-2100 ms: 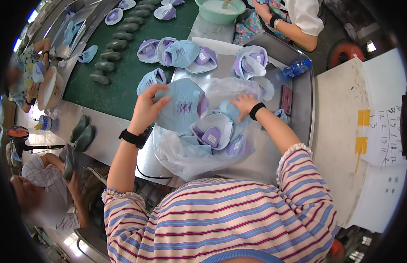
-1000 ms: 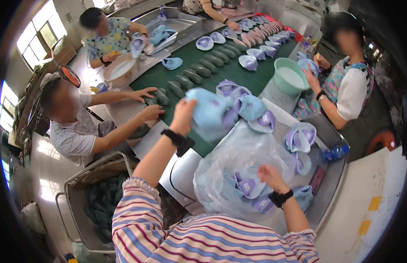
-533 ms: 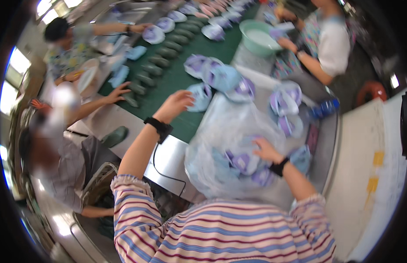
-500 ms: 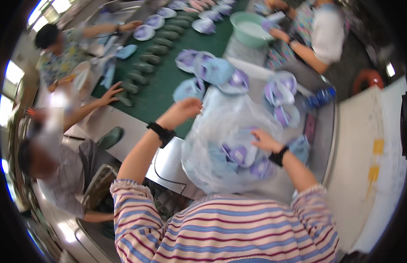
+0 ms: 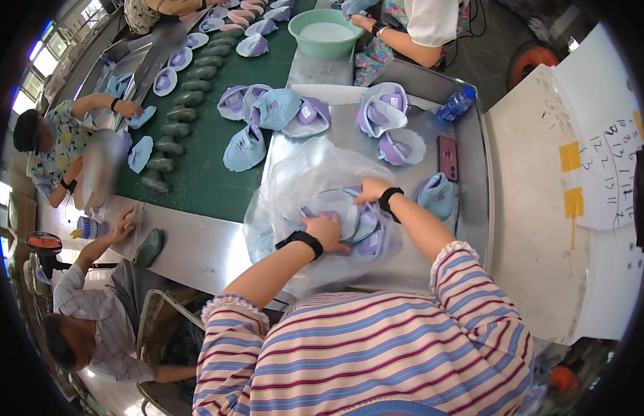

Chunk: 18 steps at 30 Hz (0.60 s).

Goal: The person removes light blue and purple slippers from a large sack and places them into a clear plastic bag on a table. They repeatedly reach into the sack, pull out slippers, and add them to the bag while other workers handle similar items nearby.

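Observation:
A clear plastic bag [image 5: 273,187] lies open in front of me, holding several light blue and purple shoe uppers [image 5: 339,208]. My left hand [image 5: 327,232] reaches into the bag, its fingers spread over the uppers with the thumb apart. At the far right of the pile, my right hand [image 5: 372,189] has its fingers closed at the edge of an upper. Its fingertips are partly hidden. Beyond the bag, a cluster of blue and purple uppers [image 5: 275,109] straddles the edge of the green belt. More uppers [image 5: 382,109] lie on the metal table to the right.
The green belt [image 5: 204,149] carries a row of dark green shoe lasts [image 5: 175,130]. A blue bottle [image 5: 457,104], a phone [image 5: 447,158] and a blue upper [image 5: 436,196] lie by the table's right rim. A mint basin [image 5: 325,35] stands beyond. Co-workers sit left and far right.
Both hands have come down into the bag onto the uppers; my left hand was raised over the bag's far left edge. My view has shifted, and a co-worker at left now holds a blue piece.

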### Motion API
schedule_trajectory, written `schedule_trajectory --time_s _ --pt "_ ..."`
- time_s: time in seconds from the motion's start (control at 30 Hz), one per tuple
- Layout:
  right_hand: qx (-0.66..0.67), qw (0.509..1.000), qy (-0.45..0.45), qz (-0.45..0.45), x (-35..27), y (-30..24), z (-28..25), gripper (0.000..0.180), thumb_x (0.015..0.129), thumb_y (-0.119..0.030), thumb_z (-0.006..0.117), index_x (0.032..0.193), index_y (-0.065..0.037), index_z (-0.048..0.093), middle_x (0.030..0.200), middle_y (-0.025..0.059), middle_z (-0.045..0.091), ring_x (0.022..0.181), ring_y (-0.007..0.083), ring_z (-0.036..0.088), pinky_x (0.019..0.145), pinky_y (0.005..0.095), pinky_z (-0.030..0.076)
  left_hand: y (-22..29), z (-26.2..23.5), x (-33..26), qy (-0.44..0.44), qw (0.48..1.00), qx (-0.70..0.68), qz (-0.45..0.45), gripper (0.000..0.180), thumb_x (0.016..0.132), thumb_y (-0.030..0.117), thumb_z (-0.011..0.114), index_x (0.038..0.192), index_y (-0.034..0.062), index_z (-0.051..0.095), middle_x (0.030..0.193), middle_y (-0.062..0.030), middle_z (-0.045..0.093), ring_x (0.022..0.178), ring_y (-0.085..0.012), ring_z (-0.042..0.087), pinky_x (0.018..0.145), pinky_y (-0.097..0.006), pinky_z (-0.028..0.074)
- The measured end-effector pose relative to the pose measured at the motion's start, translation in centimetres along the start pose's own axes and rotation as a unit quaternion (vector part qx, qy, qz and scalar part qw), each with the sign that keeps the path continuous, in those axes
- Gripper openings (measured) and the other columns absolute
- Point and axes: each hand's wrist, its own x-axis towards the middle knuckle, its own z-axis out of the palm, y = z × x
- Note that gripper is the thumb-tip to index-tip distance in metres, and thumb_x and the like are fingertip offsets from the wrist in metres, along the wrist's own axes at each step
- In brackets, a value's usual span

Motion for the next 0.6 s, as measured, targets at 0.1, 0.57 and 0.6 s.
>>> schedule_trajectory --time_s 0.1,0.57,0.6 --pt "0.257 0.964 -0.061 -0.01 -1.7 -0.5 -0.5 0.053 0.062 -0.04 0.076 0.087 0.005 0.062 0.075 0.0115 0.06 0.061 0.0204 0.057 0.048 0.0334 0.046 0.0 3.4 1.5 0.042 0.995 0.075 -0.045 0.071 0.072 0.051 0.061 0.124 0.0071 0.044 0.118 -0.026 0.052 0.099 -0.0438 0.056 0.076 -0.071 0.034" --pt "-0.003 0.949 -0.015 -0.314 -9.6 -1.5 2.8 0.071 0.062 -0.028 0.079 0.123 -0.016 0.045 0.11 0.0131 0.055 0.092 0.0248 0.058 0.079 0.0366 0.046 -9.4 -1.2 -7.1 0.18 0.337 -0.923 0.034 0.048 0.077 0.004 0.042 0.125 0.0013 0.043 0.117 -0.0105 0.053 0.104 -0.0228 0.053 0.092 -0.037 0.042" --pt "-0.152 0.919 -0.023 -0.363 -9.3 -2.2 4.2 0.074 0.06 -0.029 0.08 0.125 -0.018 0.045 0.114 0.013 0.053 0.096 0.0274 0.057 0.082 0.0389 0.045 -9.9 -0.6 -7.2 0.2 0.323 -0.924 0.04 0.049 0.077 0.004 0.042 0.126 0.0016 0.041 0.119 -0.0107 0.052 0.106 -0.023 0.052 0.093 -0.037 0.042"
